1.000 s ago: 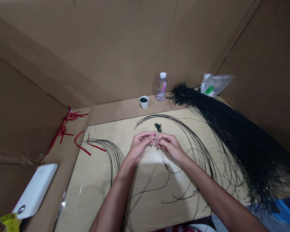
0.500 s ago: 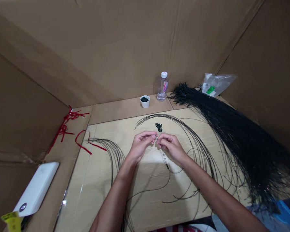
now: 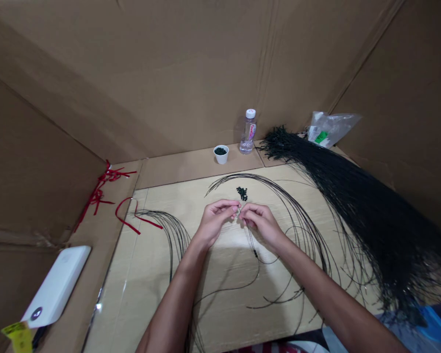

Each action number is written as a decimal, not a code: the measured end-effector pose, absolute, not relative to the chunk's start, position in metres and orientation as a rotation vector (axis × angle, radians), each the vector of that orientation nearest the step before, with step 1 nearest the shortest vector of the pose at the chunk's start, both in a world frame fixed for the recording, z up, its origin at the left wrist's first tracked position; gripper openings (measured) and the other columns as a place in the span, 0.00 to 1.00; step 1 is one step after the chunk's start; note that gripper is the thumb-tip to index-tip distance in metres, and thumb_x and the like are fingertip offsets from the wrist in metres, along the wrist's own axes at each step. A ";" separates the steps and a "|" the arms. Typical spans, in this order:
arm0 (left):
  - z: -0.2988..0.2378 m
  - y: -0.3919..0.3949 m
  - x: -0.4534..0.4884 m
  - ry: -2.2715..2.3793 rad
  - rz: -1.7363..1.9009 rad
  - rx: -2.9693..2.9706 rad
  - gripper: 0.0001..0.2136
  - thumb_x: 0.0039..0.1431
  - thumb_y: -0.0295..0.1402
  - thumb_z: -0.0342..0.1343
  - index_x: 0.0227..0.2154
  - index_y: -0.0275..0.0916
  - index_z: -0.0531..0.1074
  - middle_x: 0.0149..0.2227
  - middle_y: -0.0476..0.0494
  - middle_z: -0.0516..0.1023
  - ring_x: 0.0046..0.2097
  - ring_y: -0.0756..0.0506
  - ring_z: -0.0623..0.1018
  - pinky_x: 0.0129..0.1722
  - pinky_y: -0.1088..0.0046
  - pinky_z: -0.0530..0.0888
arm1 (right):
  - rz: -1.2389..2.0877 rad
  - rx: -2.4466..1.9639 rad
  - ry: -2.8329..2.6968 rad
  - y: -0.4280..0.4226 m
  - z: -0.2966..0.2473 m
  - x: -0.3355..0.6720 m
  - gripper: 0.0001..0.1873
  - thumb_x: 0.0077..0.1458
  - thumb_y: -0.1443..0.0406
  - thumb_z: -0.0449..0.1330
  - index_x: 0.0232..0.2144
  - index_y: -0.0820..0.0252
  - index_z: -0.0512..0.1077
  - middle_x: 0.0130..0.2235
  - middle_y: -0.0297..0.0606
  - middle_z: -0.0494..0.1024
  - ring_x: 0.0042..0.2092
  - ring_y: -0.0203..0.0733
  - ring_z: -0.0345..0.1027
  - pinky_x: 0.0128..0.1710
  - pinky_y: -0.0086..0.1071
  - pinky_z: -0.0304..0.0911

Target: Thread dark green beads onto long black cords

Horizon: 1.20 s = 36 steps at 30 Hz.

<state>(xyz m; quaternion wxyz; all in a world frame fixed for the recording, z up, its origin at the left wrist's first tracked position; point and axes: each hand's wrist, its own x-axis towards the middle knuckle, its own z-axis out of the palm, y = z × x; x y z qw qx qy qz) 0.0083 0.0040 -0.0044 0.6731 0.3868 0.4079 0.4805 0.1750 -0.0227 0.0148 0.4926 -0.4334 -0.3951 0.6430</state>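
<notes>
Black cord bundle [image 3: 356, 215], white cup [image 3: 221, 155], water bottle [image 3: 247, 132], red ties [image 3: 106, 193]

Board [image 3: 143, 289] lies on counter [image 3: 194, 164], w/ L hand [image 3: 215, 223] and R hand [image 3: 260, 225] over its ctr, bead pile [image 3: 242, 193] just behind them, and loose cords [image 3: 301, 230] on board to both sides. Cup [image 3: 221, 155] and bottle [image 3: 247, 131] stand on counter behind board, cup L of bottle; cord bundle [image 3: 353, 211] runs along board's R side, w/ plastic bag [image 3: 332, 128] behind its far end. Ribbon strips [image 3: 99, 196] and power bank [image 3: 57, 287] lie on counter L of board, strips farther back.
</notes>
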 end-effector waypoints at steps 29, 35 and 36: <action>-0.006 0.003 0.008 0.911 1.059 0.951 0.13 0.50 0.36 0.77 0.38 0.38 0.88 0.35 0.42 0.85 0.32 0.50 0.75 0.36 0.72 0.73 | 1.546 -1.079 -0.959 -0.022 0.012 0.175 0.08 0.47 0.63 0.63 0.19 0.58 0.73 0.21 0.33 0.69 0.25 0.35 0.54 0.26 0.32 0.46; -0.006 0.003 0.008 0.925 1.048 0.991 0.13 0.51 0.38 0.77 0.38 0.38 0.88 0.35 0.41 0.85 0.32 0.49 0.76 0.37 0.72 0.73 | 1.546 -1.067 -0.891 -0.020 0.007 0.176 0.09 0.46 0.62 0.65 0.19 0.58 0.73 0.22 0.33 0.69 0.25 0.35 0.54 0.26 0.32 0.46; -0.006 0.003 0.008 0.926 1.047 0.998 0.14 0.51 0.38 0.77 0.39 0.38 0.88 0.35 0.41 0.85 0.32 0.49 0.76 0.37 0.72 0.74 | 1.549 -1.068 -0.884 -0.020 0.006 0.177 0.09 0.46 0.62 0.65 0.19 0.59 0.73 0.22 0.33 0.69 0.25 0.35 0.54 0.26 0.32 0.46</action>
